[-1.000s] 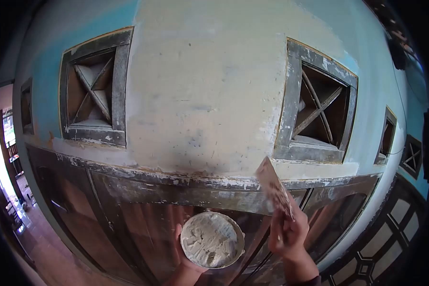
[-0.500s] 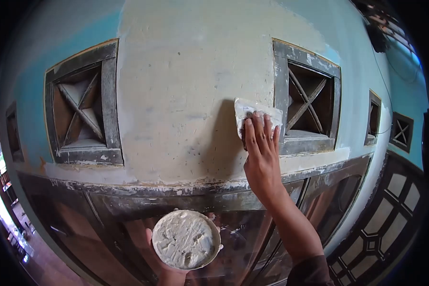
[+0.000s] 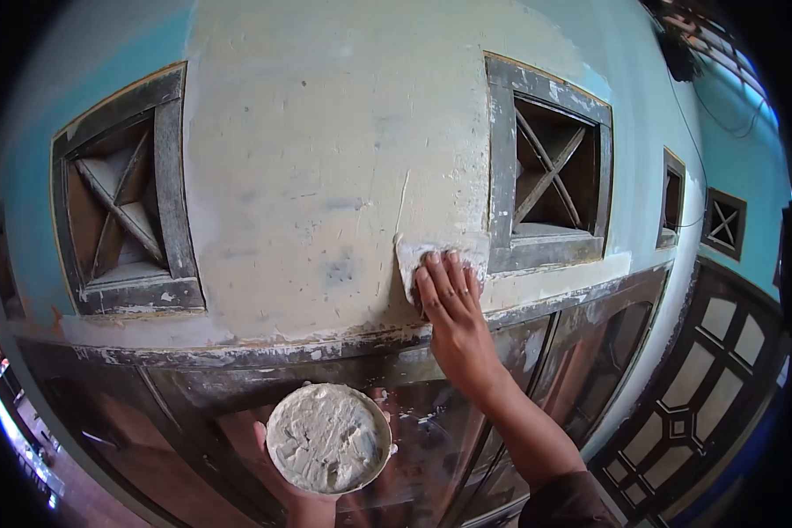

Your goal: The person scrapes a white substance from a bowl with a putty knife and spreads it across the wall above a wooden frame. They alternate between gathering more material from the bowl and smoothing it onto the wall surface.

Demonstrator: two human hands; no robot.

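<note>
My right hand presses a flat, putty-smeared scraper against the cream wall, just left of the lower corner of the right vent frame. Its fingers lie over the scraper's face, and a thin raised streak of putty runs up the wall above it. Below the wooden ledge, my left hand holds up a round tub of putty from underneath. Pale, lumpy putty fills the tub, with gouges in its surface. Most of the left palm is hidden beneath the tub.
Worn wooden vent frames with crossed bars stand at the left and right. A paint-flecked wooden ledge runs under the wall, above glazed dark panels. A dark panelled door is at far right.
My right hand has drawn the scraper down the wall beside the right vent frame, leaving a putty streak above. The view has shifted slightly; the tub stays in my left hand.
</note>
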